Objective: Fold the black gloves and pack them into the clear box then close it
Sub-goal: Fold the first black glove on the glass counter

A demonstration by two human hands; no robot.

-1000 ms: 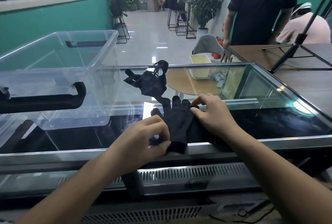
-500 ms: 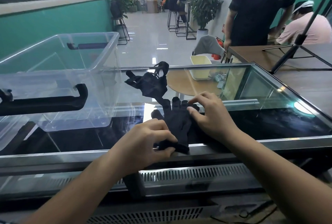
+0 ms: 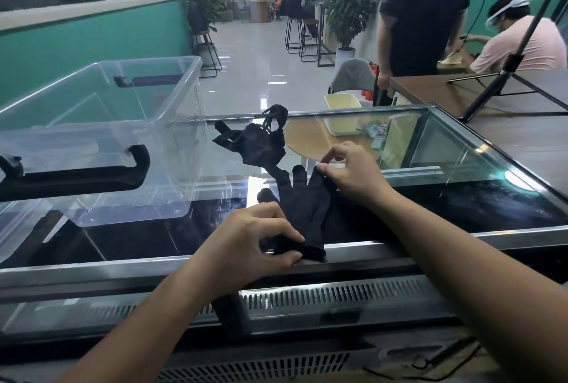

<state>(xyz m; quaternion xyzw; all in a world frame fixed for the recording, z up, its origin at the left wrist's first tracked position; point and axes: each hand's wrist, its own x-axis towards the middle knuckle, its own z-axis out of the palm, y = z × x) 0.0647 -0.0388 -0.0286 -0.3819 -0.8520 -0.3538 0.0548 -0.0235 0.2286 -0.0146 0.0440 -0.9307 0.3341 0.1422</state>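
Pinching the cuff of a black glove at the near edge of the glass surface, the left hand is closed on the fabric. The right hand grips the glove's fingertips at the far end. A second black glove lies crumpled farther away. The clear box stands open at the left, well apart.

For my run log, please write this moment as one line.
step: folding near glove | left hand: pinches cuff | right hand: pinches fingertips | second glove: crumpled on glass | clear box: open, no gloves inside
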